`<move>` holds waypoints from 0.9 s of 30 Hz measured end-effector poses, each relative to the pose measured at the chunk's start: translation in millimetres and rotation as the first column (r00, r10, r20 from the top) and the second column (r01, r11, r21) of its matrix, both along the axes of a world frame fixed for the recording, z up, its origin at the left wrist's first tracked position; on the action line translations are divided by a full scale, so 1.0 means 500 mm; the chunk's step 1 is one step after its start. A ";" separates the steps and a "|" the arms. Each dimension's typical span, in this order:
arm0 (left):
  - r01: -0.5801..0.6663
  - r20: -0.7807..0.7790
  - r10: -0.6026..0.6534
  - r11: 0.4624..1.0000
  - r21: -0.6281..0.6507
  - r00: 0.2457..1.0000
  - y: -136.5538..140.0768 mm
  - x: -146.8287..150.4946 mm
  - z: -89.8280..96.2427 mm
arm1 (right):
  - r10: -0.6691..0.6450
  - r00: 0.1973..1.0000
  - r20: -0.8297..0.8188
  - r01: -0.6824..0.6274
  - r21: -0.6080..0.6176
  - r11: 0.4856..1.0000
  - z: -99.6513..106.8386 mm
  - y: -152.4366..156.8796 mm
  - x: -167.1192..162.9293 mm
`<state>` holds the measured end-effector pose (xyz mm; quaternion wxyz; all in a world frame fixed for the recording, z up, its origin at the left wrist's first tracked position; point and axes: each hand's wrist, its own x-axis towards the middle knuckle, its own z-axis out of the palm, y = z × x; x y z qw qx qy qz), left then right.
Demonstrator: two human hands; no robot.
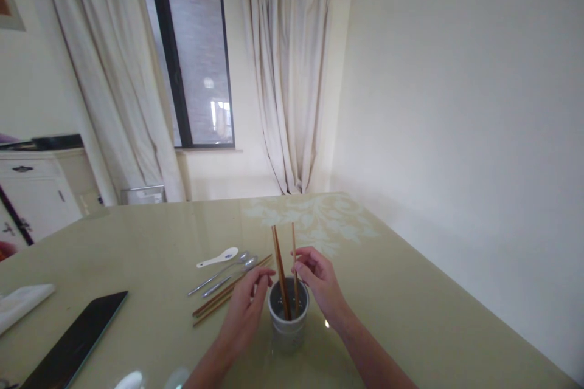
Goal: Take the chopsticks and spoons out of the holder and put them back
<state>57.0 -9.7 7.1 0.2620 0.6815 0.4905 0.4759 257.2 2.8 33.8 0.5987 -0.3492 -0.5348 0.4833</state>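
A grey cylindrical cup (288,328) with a pale rim stands upright on the table. Two brown chopsticks (280,267) lean inside it. My right hand (322,282) pinches a lighter chopstick (294,273) between thumb and fingers, its lower end down in the cup. At the cup's left rim, my left hand (249,301) hovers with loosely bent fingers and nothing visible in them. Left of that hand lie more chopsticks (214,302), partly covered by it. Beyond these are two metal spoons (228,279) and a white spoon (218,258).
A black tablet-like slab (75,340) lies at the table's left, beside a white packet (25,302). The pale green tabletop (410,322) runs along the right wall (479,134). Curtains (292,73) hang behind the table.
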 end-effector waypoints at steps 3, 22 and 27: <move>0.118 0.118 -0.110 0.991 -0.064 0.987 -0.017 0.021 0.005 | 0.001 1.000 -0.014 -0.001 0.001 1.000 -0.001 0.000 -0.001; -0.194 -0.639 0.169 0.980 0.030 0.751 0.062 -0.116 -0.052 | -0.060 0.997 0.046 0.060 -0.005 0.998 -0.012 0.018 0.002; -0.158 -0.575 0.188 0.982 0.101 0.797 0.059 -0.092 -0.055 | -0.109 0.987 0.115 0.122 -0.117 0.986 -0.047 0.038 0.011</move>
